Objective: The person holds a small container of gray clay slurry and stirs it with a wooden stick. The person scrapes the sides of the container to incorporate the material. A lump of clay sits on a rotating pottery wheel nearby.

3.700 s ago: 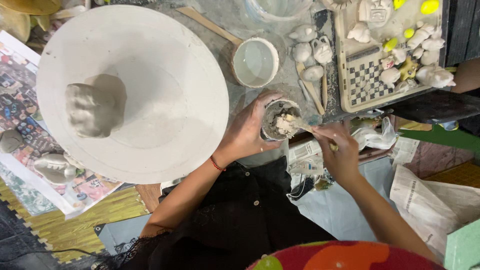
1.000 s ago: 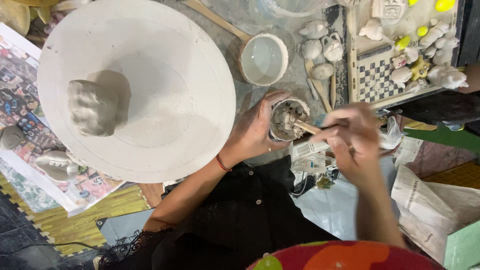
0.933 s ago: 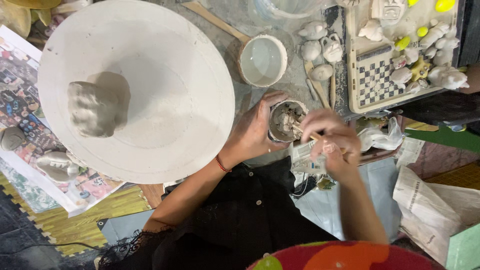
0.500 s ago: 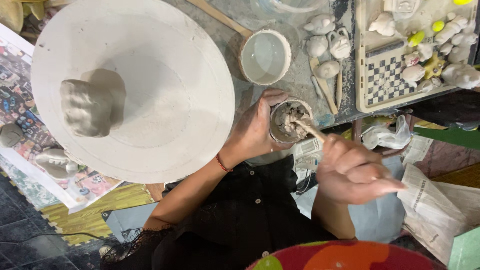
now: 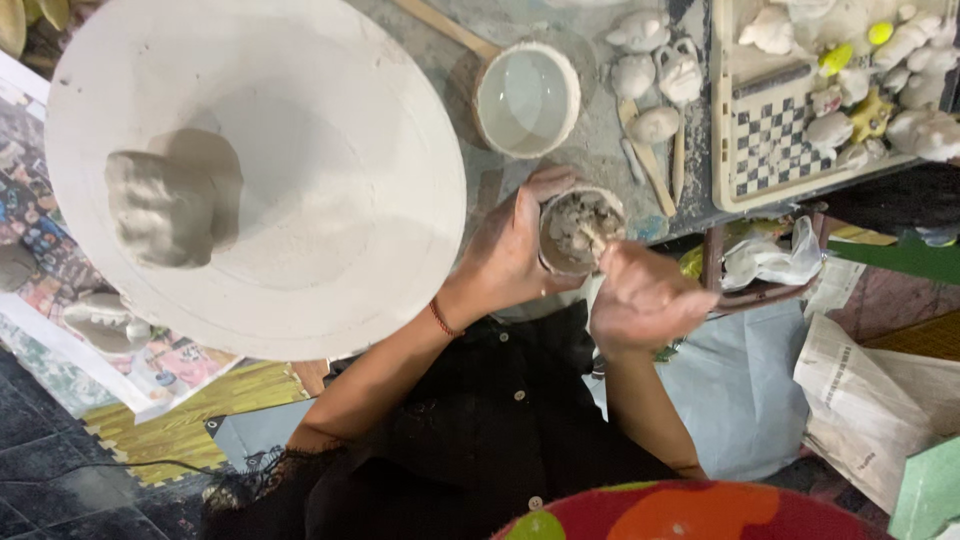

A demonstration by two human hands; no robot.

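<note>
My left hand [image 5: 512, 248] wraps around a small round cup [image 5: 581, 229] full of lumpy grey clay slip at the table's near edge. My right hand [image 5: 645, 297] is closed on a thin wooden stick [image 5: 593, 238] whose tip is dipped in the cup. To the left lies a large white round board [image 5: 330, 180] with a grey lump of clay [image 5: 165, 205] on its left side.
A white bowl of cloudy water [image 5: 527, 98] stands behind the cup. Small clay figures [image 5: 655, 70] and wooden tools lie beside it. A tray with a checkered board [image 5: 775, 140] and figurines is at the right. Newspapers [image 5: 860, 390] lie lower right, printed sheets [image 5: 60, 300] at left.
My right hand has kept stirring in the cup, swinging out to the right and back close to the rim. My left hand has stayed on the cup. The view shifted slightly.
</note>
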